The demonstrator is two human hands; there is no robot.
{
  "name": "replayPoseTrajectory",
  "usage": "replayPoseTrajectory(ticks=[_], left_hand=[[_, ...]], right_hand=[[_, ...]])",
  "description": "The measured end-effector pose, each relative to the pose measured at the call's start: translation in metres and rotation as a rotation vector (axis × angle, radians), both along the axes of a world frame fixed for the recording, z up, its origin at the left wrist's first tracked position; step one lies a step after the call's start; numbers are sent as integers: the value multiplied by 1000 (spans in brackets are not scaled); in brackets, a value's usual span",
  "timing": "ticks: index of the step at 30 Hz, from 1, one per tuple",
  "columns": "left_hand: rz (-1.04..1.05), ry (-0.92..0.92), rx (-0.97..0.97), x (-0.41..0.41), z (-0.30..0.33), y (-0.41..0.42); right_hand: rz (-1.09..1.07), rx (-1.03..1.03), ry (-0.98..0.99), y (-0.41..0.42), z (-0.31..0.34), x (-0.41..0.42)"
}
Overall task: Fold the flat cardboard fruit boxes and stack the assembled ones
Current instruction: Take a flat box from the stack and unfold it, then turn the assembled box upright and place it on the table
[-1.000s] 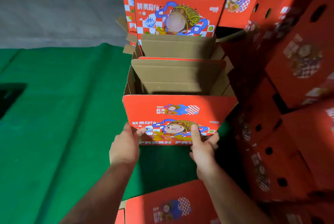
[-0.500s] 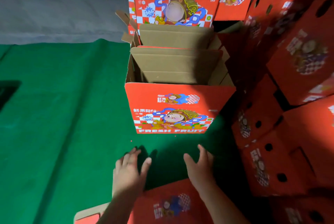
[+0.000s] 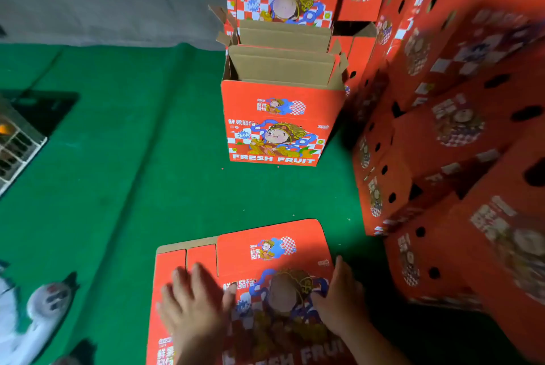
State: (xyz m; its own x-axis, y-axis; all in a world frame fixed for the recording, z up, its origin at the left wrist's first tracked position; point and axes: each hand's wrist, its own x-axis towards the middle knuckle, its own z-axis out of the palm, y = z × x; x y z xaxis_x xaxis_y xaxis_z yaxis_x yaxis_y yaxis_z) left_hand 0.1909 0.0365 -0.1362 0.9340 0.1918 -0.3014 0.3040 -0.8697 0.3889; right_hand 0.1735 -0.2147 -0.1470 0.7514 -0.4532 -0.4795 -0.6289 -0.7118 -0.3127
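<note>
Since a second ago both hands have left the assembled box (image 3: 280,125) and dropped to the flat box (image 3: 256,291) at six o'clock; the camera has tipped down, so the flat box now fills the lower middle of the view. The assembled box stands on the green floor covering (image 3: 132,187) at twelve o'clock, top flaps open, directly in front of more open boxes in a row (image 3: 283,40).

The assembled box reads "FRESH FRUIT" in white along its bottom edge, above it a cartoon figure on a red-and-white chequered ground, Chinese characters and "666" in a blue burst. The flat box carries the same print; "FRUI" shows at its lower edge.

The left hand (image 3: 194,305) lies palm-down on the flat box's left part, fingers spread and straight, thumb reaching toward the print. The right hand (image 3: 339,297) rests at the flat box's right edge, fingers extended and together, the thumb lying on the printed face; whether the fingers wrap the edge I cannot tell. Both forearms enter from six o'clock.

A stack of closed red boxes (image 3: 457,128) with round holes fills three o'clock, blurred. A wire cage (image 3: 14,143) sits at nine o'clock, a grey-and-white shape (image 3: 47,302) at eight.
</note>
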Motion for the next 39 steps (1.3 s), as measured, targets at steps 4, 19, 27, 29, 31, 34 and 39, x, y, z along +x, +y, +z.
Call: replayPoseTrajectory(ticks=[4,19,27,29,31,34,39], left_hand=[[274,-92,-229,-56,-8,28],[310,111,-692,-49,20,21],[484,-30,-638,-89,32,-6],[409,-31,-664,-93,36,-20],[446,-49,-683,-87,35,-20],[551,18,-686,-72,29,1],[460,74,-611,-56,8,19]], right_hand=[[-108,-3,77,-4,2,-43],[-40,629,-140,29,30,-61],[-363,110,-199,-75,14,-67],[-312,170,-144,-81,2,-73],[-368,142,-169,-74,-4,-68],[-570,178,-266,-63,-5,-54],[-551,-2,-94,-67,-12,-68]])
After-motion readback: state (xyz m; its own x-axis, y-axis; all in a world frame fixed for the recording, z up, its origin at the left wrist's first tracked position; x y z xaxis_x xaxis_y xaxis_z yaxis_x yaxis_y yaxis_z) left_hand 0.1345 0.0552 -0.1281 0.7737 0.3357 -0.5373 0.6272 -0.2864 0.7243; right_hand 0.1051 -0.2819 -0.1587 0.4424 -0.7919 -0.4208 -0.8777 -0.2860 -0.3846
